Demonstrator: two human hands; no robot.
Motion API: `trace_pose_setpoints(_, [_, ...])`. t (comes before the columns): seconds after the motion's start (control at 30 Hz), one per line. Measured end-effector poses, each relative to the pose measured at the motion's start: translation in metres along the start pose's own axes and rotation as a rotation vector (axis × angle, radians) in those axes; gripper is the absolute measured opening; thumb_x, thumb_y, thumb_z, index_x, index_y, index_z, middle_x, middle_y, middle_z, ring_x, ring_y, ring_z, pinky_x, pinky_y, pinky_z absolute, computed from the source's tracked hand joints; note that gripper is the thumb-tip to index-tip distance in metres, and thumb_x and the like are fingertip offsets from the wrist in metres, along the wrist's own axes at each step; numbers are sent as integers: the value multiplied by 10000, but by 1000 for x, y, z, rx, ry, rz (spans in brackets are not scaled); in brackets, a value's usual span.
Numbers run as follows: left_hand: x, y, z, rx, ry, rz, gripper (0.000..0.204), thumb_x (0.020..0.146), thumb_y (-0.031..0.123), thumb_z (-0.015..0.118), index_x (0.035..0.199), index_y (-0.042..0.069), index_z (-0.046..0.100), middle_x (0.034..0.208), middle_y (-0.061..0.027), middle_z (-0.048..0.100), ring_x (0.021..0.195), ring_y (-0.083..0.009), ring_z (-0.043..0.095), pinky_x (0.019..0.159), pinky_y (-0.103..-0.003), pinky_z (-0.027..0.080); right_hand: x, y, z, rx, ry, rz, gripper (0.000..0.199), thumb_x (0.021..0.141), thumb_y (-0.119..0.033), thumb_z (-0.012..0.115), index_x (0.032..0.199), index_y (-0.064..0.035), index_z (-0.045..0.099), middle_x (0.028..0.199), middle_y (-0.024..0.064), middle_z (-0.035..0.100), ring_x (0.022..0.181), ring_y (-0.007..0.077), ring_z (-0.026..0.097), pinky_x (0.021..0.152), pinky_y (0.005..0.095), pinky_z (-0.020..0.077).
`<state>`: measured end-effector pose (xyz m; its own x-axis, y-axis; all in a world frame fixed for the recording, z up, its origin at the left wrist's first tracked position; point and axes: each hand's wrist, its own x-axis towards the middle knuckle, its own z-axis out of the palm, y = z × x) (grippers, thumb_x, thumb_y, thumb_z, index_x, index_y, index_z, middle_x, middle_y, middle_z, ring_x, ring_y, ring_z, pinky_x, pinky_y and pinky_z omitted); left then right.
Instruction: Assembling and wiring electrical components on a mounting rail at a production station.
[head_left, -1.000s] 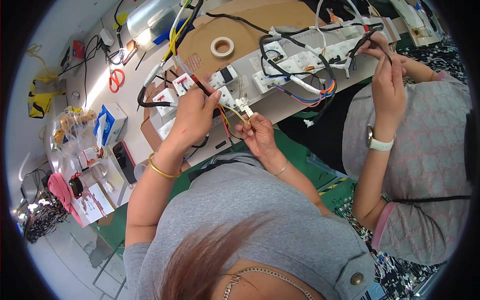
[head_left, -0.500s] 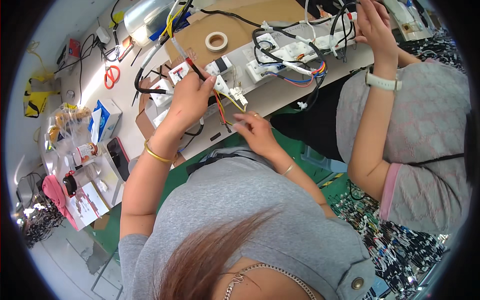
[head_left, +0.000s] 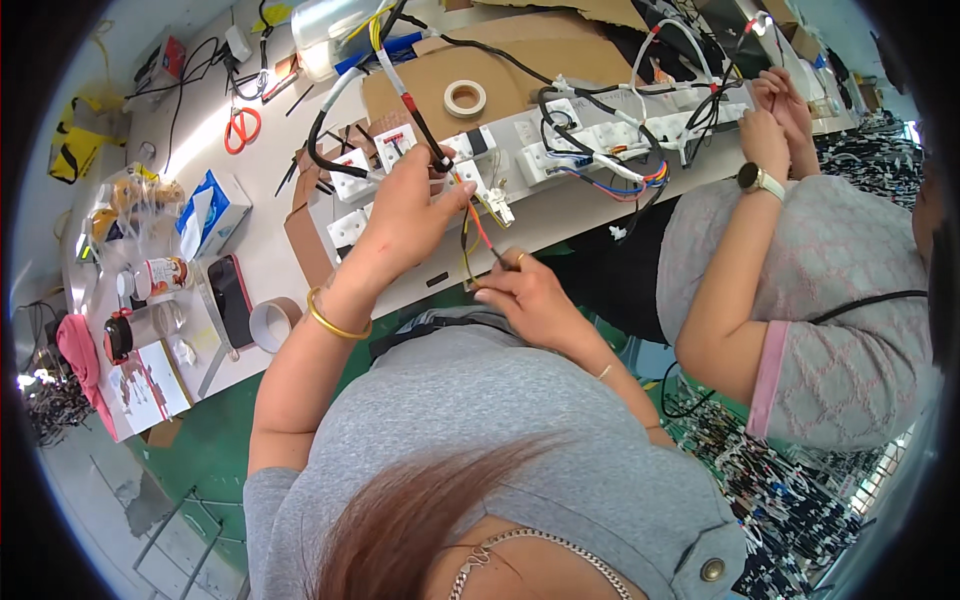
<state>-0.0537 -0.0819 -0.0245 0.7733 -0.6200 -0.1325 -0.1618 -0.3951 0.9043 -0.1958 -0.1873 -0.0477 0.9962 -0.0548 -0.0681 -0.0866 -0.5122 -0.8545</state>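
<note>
My left hand (head_left: 408,215) is closed around a black-sleeved cable (head_left: 425,130), just above where its loose wires come out. Red, yellow and dark wires (head_left: 480,226) run from there toward my body. Their lower ends are pinched between the thumb and fingers of my right hand (head_left: 535,300), at the table's near edge. A small white connector (head_left: 499,208) hangs beside these wires. Behind my left hand, white fixture blocks (head_left: 395,143) stand in a row on the board. My fingers partly hide the wire ends.
A tape roll (head_left: 464,98) lies on cardboard; red-handled scissors (head_left: 241,130) and a tissue box (head_left: 213,215) are at the left. Another cable harness (head_left: 600,165) lies along the fixture to the right. A co-worker's hands (head_left: 775,120) are raised close by on that side.
My right hand, loosely open beside the wires before, is now closed on their ends and draws them taut. The co-worker's hands have come together farther right. The whole view has shifted slightly.
</note>
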Motion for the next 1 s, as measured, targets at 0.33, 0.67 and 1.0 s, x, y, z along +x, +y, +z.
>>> trace_pose_setpoints(0.33, [-38, 17, 19, 351, 139, -26, 426, 704, 312, 571, 881, -34, 396, 698, -147, 512, 600, -270, 536, 534, -344, 432, -2, -4, -4, -50, 40, -46, 126, 624, -78, 608, 735, -26, 578, 708, 101, 495, 627, 253, 512, 561, 328, 418])
trace_pose_setpoints(0.67, [-25, 9, -3, -14, -281, -97, 219, 735, 199, 563, 636, 18, 490, 499, -33, 506, 448, -100, 501, 404, -238, 390, 1, -3, -8, -572, 279, -145, 165, 591, 33, 578, 742, -34, 583, 734, 89, 526, 675, 228, 517, 541, 293, 428])
trace_pose_setpoints(1.0, [13, 20, -39, 838, -75, 587, 124, 613, -28, 495, 734, -7, 511, 805, -141, 534, 703, -294, 534, 602, -363, 433, 92, 8, -15, 315, 590, 32, 105, 664, 8, 596, 764, 21, 566, 643, 62, 580, 558, 112, 545, 496, 211, 430])
